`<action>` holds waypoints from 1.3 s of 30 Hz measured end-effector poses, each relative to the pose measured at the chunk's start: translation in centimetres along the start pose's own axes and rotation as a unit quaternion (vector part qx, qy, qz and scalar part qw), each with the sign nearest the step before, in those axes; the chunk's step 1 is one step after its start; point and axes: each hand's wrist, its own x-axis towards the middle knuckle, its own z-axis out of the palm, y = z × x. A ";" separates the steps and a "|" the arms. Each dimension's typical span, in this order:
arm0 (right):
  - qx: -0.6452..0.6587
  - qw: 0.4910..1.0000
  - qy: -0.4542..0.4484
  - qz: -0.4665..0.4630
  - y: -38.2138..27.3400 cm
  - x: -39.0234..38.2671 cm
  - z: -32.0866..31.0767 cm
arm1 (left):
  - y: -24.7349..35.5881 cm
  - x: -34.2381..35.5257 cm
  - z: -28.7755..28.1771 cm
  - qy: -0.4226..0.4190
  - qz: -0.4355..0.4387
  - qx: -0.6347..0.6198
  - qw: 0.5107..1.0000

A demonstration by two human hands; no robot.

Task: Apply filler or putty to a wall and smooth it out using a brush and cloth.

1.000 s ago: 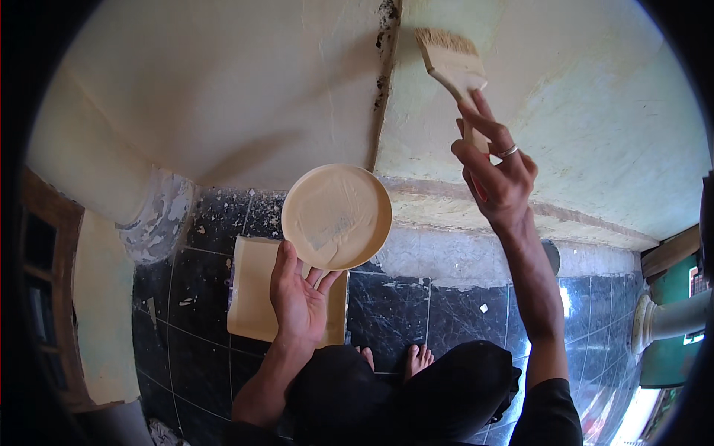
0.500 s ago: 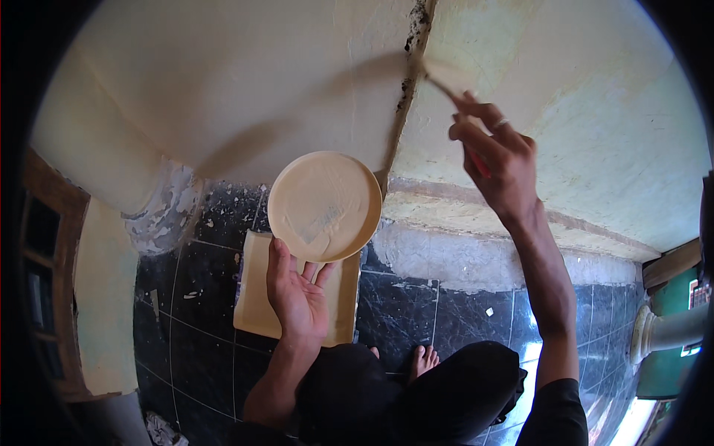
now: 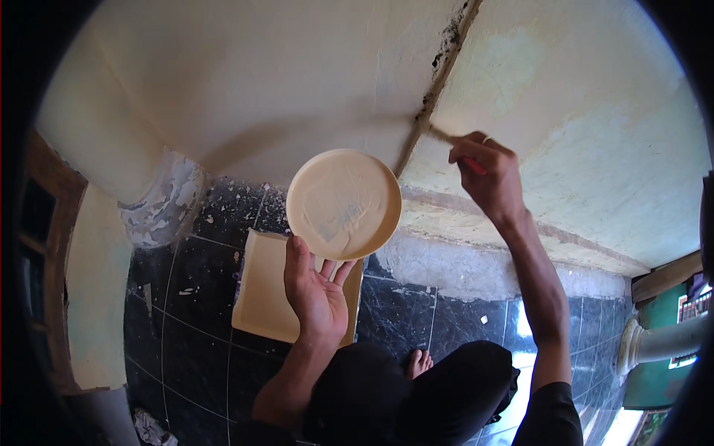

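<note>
My left hand (image 3: 316, 286) holds a round cream-coloured plate (image 3: 343, 203) from below, smeared with pale paste. My right hand (image 3: 487, 175) is closed around the handle of a paintbrush (image 3: 440, 134), whose bristles press at the dark cracked seam (image 3: 439, 74) between two cream wall surfaces. The brush head is blurred and mostly hidden against the seam.
A square cream tray (image 3: 264, 293) lies on the black tiled floor (image 3: 193, 297) under the plate. Flaking plaster marks the wall base (image 3: 163, 208) at left. A wooden frame (image 3: 44, 245) stands at far left, and a green door (image 3: 662, 357) with a white pipe at right. My bare foot (image 3: 419, 363) shows below.
My right hand has swept the brush down and leftward, from high on the right wall panel to the cracked seam. The plate has stayed about level in my left hand.
</note>
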 end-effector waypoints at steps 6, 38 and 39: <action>-0.167 0.967 0.154 -0.117 -1.4 -0.1 -2.4 | -0.5 0.4 0.2 -0.008 0.010 -0.009 1.000; -0.122 0.973 0.119 -0.154 0.7 4.2 -8.0 | -0.7 -0.2 0.0 0.016 0.028 0.026 0.999; -0.201 0.943 0.168 -0.207 0.9 4.3 -8.6 | -0.8 -0.1 -0.1 0.009 0.032 0.030 0.999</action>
